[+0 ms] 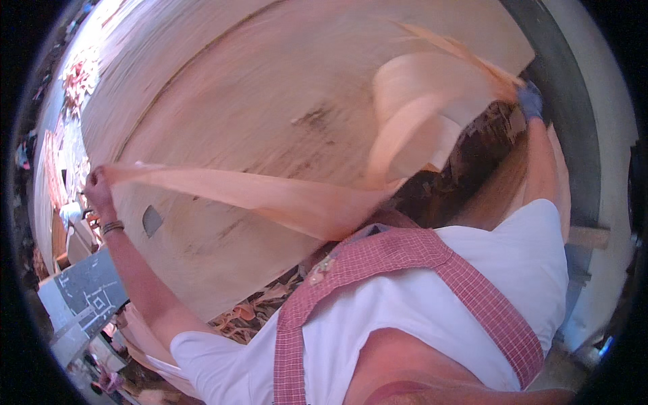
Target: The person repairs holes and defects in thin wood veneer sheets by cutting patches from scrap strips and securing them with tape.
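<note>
1. With the fingers of my bare left hand I pinch one end of a thin peach-coloured strip, near the left edge of the broad pale surface.
2. That strip stretches, slightly sagging, across the surface toward its near edge, in front of my chest.
3. My right hand, in a blue glove, is reached out beside the surface's far right corner; its fingers are closed on the end of a curled sheet.
4. The curled sheet loops over the right part of the surface; I cannot tell whether it joins the strip.
5. Dark smudges mark the middle of the surface, and a grey patch sits toward its left edge.
6. Thin scraps lie beyond the near edge.
7. Beside my left forearm stands a dark panel with white line marks.
</note>
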The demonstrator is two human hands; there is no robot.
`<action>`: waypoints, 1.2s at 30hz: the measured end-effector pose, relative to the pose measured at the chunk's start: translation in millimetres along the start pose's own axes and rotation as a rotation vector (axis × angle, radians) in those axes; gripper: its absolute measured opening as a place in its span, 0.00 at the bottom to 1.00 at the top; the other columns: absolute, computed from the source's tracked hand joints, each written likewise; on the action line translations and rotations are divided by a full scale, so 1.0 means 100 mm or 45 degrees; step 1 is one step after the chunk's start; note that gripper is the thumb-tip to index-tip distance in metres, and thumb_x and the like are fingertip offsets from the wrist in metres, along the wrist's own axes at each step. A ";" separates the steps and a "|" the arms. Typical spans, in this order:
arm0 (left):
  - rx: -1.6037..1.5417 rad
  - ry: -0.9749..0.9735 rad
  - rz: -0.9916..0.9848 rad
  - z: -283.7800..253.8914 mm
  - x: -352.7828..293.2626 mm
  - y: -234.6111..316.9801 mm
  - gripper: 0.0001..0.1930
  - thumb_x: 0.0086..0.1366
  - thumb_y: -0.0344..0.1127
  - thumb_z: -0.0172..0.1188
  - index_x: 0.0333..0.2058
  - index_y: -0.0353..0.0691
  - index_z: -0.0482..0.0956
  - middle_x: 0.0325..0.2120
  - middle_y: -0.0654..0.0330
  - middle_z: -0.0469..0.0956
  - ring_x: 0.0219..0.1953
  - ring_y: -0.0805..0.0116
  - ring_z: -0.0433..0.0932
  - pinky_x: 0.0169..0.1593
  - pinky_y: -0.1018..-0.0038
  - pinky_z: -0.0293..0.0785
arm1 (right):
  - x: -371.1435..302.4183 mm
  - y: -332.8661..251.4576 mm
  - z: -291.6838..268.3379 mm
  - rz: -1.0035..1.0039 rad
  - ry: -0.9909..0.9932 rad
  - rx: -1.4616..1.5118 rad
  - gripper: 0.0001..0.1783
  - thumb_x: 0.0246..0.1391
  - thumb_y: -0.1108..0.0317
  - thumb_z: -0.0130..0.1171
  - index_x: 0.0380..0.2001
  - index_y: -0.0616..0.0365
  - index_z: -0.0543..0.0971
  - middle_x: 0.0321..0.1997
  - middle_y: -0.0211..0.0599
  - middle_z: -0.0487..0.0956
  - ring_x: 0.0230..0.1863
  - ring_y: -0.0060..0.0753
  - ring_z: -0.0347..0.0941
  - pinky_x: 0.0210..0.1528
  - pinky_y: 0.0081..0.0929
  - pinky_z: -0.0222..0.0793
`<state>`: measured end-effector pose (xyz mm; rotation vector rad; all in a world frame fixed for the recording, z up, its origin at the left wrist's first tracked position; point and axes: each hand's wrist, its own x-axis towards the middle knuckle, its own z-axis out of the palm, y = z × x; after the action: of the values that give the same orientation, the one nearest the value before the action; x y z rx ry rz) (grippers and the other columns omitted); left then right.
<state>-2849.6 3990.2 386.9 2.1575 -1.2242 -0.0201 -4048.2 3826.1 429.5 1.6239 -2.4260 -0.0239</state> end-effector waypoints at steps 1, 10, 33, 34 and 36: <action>0.280 0.003 -0.033 -0.12 0.00 -0.09 0.21 0.63 0.46 0.54 0.40 0.30 0.80 0.36 0.46 0.81 0.39 0.58 0.80 0.45 0.66 0.73 | -0.17 0.88 -0.19 0.138 -0.125 -0.186 0.28 0.58 0.51 0.50 0.57 0.54 0.72 0.55 0.47 0.75 0.56 0.48 0.72 0.56 0.36 0.66; 0.396 -0.788 0.881 1.04 -2.22 2.64 0.48 0.51 0.47 0.68 0.65 0.41 0.52 0.60 0.50 0.63 0.59 0.56 0.66 0.62 0.63 0.60 | -1.23 3.08 -0.66 -0.030 0.142 -0.907 0.29 0.53 0.45 0.55 0.51 0.55 0.76 0.52 0.48 0.76 0.54 0.45 0.71 0.59 0.38 0.63; 0.523 -0.998 1.011 2.05 -4.77 2.81 0.05 0.58 0.34 0.55 0.33 0.44 0.72 0.35 0.57 0.72 0.41 0.57 0.71 0.45 0.60 0.66 | -3.80 -0.04 2.65 -0.898 -1.226 0.656 0.11 0.57 0.63 0.49 0.34 0.55 0.79 0.35 0.47 0.80 0.37 0.41 0.77 0.41 0.34 0.70; 0.533 -1.030 0.987 2.05 -4.77 2.79 0.05 0.58 0.34 0.55 0.34 0.44 0.73 0.33 0.57 0.72 0.40 0.57 0.71 0.45 0.59 0.66 | -3.52 -0.05 2.37 -1.022 -1.117 0.481 0.11 0.56 0.63 0.49 0.34 0.54 0.80 0.35 0.46 0.80 0.37 0.41 0.77 0.41 0.33 0.70; 0.523 -1.103 0.962 2.02 -4.73 2.78 0.04 0.59 0.34 0.55 0.34 0.44 0.73 0.30 0.58 0.73 0.39 0.57 0.72 0.43 0.59 0.66 | -3.08 0.09 1.93 -1.096 -0.952 0.144 0.11 0.55 0.63 0.50 0.34 0.54 0.80 0.36 0.46 0.81 0.38 0.42 0.77 0.42 0.33 0.71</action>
<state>-3392.7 4151.4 240.8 1.8814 -2.6758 -0.4495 -3981.5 4090.2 188.9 2.9825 -1.8874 -0.7548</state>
